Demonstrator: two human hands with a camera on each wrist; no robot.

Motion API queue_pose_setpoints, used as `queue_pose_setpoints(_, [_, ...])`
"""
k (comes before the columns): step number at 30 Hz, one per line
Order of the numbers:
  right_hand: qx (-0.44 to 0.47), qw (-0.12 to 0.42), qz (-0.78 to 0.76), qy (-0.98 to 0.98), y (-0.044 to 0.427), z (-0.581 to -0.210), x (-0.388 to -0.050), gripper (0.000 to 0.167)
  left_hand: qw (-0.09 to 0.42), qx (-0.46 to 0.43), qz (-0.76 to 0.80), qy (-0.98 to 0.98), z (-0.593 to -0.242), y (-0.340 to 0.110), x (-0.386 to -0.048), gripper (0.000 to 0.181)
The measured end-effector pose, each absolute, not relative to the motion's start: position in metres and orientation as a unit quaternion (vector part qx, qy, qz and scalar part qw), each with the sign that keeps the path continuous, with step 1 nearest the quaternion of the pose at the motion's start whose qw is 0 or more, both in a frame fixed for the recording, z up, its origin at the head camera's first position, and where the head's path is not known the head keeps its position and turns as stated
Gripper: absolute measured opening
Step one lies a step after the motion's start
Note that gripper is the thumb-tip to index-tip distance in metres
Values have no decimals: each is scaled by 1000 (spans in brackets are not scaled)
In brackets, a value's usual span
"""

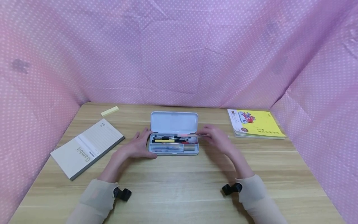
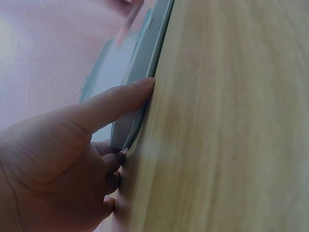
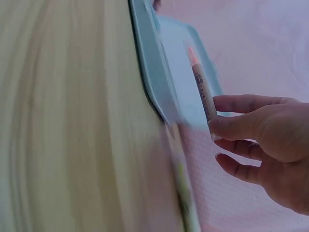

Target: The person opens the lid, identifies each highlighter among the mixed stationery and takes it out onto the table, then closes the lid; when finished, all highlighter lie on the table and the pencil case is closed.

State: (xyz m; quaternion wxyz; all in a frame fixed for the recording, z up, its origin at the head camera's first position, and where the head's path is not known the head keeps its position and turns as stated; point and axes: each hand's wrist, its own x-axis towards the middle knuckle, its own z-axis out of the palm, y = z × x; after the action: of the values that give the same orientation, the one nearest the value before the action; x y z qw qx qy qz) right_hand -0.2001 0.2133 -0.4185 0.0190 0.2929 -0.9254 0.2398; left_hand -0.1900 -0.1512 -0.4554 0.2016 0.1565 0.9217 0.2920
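right hand holds a marker over an open pencil case

a person sits or stands at a wood-grain surface (image 1: 176, 189), both arms reaching forward in pale sleeves. near the middle of the surface lies a light blue-grey pencil case (image 1: 173, 153), its lid (image 1: 174, 121) raised at the back.

the left hand (image 1: 137, 146) grips the left end of the case, thumb along the front wall and the other fingers around the end and back corner. the right hand (image 1: 214, 137) pinches a marker (image 3: 204, 92) between thumb and fingers, near one end of its beige, dark-lettered barrel. the marker's pinkish-orange tip points left, over the back right part of the case.

inside the case, a yellow and black pen (image 1: 167, 141) lies lengthwise among other pens. in front of them, at the left, is a clear slim packet (image 1: 167, 149), with a beige block (image 1: 189, 147) at its right.

to the left, a notebook (image 1: 88, 147) marked "gambit" lies at a slant, with a pale yellow strip (image 1: 109, 111) just beyond it. to the far right, a yellow and white booklet (image 1: 258, 123) lies flat. pink cloth (image 1: 179, 56) with white dots hangs behind and at both sides.
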Motion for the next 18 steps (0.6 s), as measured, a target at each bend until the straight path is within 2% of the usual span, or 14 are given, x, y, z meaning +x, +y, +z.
queue_pose_setpoints(18, [311,59,243,-917,299,-422,-189,24,197,166,307,916,-450,-150,-188,106])
